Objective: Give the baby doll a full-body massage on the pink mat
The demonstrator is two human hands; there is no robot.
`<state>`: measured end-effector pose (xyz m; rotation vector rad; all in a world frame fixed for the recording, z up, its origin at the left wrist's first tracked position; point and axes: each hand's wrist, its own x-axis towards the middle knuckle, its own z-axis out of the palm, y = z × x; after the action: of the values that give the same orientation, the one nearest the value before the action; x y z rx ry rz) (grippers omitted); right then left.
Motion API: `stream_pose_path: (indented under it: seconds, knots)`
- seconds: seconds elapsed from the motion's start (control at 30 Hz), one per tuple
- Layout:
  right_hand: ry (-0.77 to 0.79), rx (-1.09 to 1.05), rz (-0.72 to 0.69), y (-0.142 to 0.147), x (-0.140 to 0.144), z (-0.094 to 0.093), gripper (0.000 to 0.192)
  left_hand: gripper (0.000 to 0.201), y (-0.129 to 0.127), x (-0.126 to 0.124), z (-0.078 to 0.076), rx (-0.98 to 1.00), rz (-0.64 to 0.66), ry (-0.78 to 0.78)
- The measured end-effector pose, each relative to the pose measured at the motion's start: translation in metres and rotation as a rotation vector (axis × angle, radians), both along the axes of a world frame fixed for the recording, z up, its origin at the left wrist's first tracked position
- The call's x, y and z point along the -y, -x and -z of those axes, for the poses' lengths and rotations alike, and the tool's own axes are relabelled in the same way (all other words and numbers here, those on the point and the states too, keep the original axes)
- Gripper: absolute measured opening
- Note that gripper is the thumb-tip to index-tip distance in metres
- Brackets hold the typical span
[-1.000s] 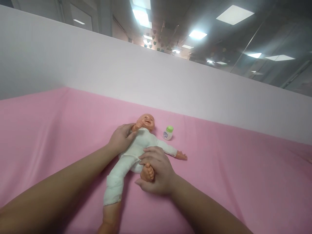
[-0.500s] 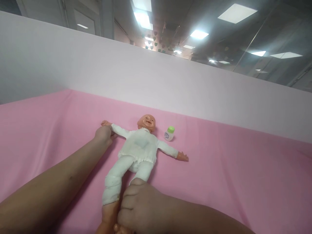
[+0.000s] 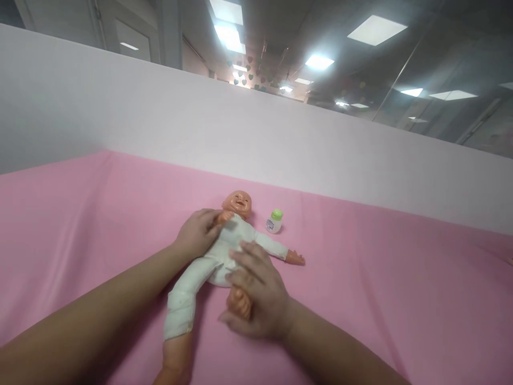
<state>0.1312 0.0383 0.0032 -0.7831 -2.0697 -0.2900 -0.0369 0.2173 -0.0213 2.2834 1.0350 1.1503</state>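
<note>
A baby doll [image 3: 224, 249] with a white cloth body lies on its back on the pink sheet, head away from me. My left hand [image 3: 199, 233] is closed around the doll's arm on the left side, which is bent so that its small hand rests on the upper chest. In my right hand [image 3: 260, 293] is the doll's other leg, folded up toward the belly. The bare foot [image 3: 239, 303] shows between my thumb and fingers, which are slightly blurred. The doll's other arm [image 3: 294, 257] stretches out to the right, and its near leg [image 3: 180, 321] lies extended toward me.
A small white bottle with a green cap [image 3: 274, 221] stands beside the doll's head. The pink sheet [image 3: 360, 278] has soft folds. Behind it rises a white padded-looking wall [image 3: 256, 133], topped by a glass pane reflecting ceiling lights.
My left hand has brought the doll's outstretched arm inward across its chest. My right hand has raised the doll's leg from lying straight to folded over the belly. The view has shifted slightly.
</note>
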Motion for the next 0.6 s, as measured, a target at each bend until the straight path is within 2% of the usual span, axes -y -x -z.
stream_pose_path:
  seconds: [0.1,0.27,0.33,0.43,0.6]
  knots:
    - [0.091,-0.080,0.085,-0.018,-0.014,0.002,0.048,0.040,-0.005,0.007,-0.002,-0.173,0.094,-0.130]
    - [0.364,-0.170,0.203,-0.032,-0.037,0.017,0.045,0.035,-0.005,0.009,-0.008,-0.247,0.105,-0.107]
    - [0.426,-0.192,0.218,-0.034,-0.040,0.020,0.046,0.034,-0.005,0.010,-0.009,-0.237,0.094,-0.083]
    - [0.401,-0.191,0.191,-0.036,-0.039,0.020,0.046,0.035,-0.005,0.009,-0.007,-0.169,0.054,-0.037]
    - [0.217,-0.156,0.076,-0.027,-0.023,0.007,0.049,0.039,0.000,-0.002,-0.002,0.057,-0.077,0.138]
